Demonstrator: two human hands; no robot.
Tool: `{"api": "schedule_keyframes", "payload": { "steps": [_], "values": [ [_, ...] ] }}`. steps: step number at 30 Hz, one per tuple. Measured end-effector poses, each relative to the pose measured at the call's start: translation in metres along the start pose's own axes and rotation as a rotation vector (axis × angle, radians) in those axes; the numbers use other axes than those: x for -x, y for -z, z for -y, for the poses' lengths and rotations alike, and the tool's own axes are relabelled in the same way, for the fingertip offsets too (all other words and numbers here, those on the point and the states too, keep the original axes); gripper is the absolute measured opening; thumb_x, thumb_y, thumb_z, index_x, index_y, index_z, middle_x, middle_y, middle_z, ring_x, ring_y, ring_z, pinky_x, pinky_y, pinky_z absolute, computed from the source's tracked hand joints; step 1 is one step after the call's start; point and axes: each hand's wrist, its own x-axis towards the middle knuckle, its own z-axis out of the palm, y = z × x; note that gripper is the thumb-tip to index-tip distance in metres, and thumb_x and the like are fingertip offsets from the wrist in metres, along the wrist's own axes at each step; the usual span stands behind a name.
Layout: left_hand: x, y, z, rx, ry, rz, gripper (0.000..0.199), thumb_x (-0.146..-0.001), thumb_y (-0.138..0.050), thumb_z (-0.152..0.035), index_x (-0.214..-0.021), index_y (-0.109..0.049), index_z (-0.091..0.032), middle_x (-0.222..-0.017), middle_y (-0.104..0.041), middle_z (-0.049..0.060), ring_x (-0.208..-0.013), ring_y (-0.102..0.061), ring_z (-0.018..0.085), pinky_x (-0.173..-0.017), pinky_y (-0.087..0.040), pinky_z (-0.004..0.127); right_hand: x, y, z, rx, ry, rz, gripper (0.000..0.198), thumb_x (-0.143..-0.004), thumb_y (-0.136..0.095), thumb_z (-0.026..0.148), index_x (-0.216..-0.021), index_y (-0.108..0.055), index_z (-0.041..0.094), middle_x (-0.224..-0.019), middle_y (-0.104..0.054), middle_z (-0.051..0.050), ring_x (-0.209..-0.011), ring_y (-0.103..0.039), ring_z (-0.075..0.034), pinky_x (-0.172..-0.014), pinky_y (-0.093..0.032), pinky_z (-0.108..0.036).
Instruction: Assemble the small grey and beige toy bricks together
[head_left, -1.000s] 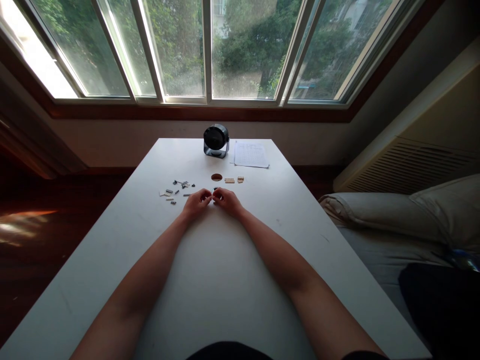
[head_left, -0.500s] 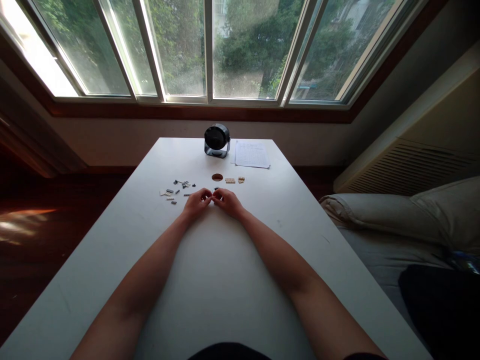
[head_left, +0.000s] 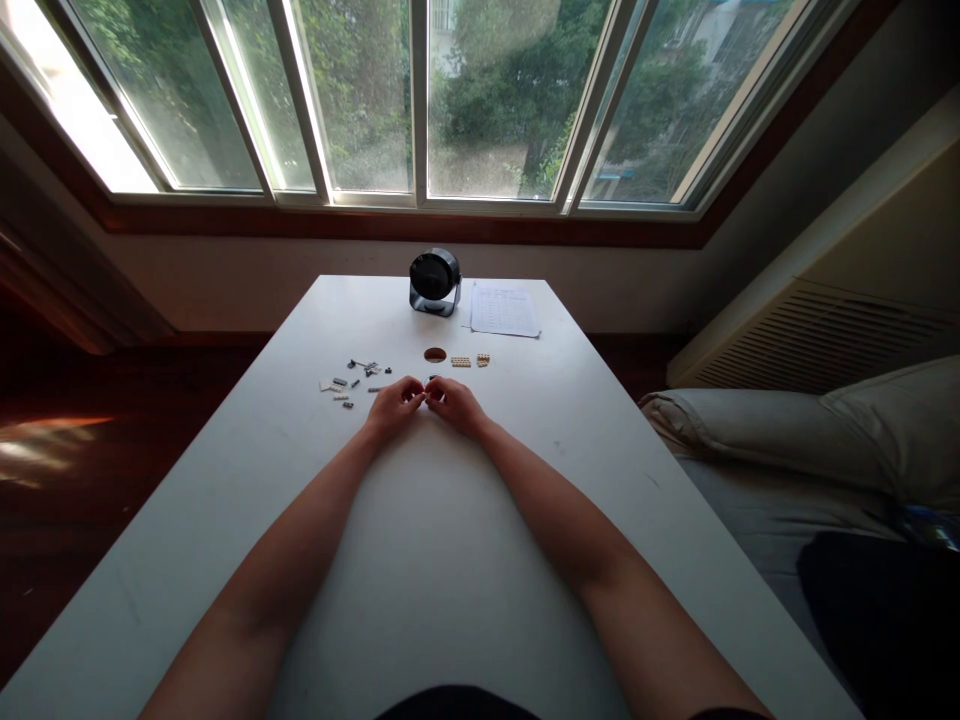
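My left hand (head_left: 397, 403) and my right hand (head_left: 454, 403) meet fingertip to fingertip over the white table (head_left: 457, 540). Both are closed in a pinch. Something small sits between the fingers, mostly hidden and too small to name. Left of my left hand lies a loose group of small grey, black and pale pieces (head_left: 340, 382), like building-toy parts. Just beyond my right hand are two tan studded pieces, a longer one (head_left: 460, 361) and a shorter one (head_left: 483, 360).
A round hole (head_left: 435, 355) in the tabletop lies beyond my hands. At the far edge stand a small black fan (head_left: 435, 280) and printed paper sheets (head_left: 505, 309). A window (head_left: 491, 110) is behind the table, and a beige cushioned seat (head_left: 757, 425) is to the right.
My fingers have shifted very slightly around the small thing between them. The pieces, fan and paper lie as before.
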Motion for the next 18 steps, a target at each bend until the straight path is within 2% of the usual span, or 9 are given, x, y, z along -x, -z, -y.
{"api": "schedule_keyframes", "payload": {
  "steps": [18],
  "values": [
    [-0.0014,-0.0043,0.0055,-0.05,0.0,0.02,0.019,-0.086,-0.056,-0.033,-0.093,-0.068,-0.021,-0.079,-0.068,0.001,-0.072,-0.059,0.015,-0.068,-0.043,0.026,0.0009,0.0013,-0.0007,0.018,-0.012,0.023,0.009,-0.085,-0.061,0.024,-0.094,-0.063,0.022,-0.084,-0.064,0.001,-0.073,-0.054,-0.013,-0.069,-0.04,-0.023]
  ]
}}
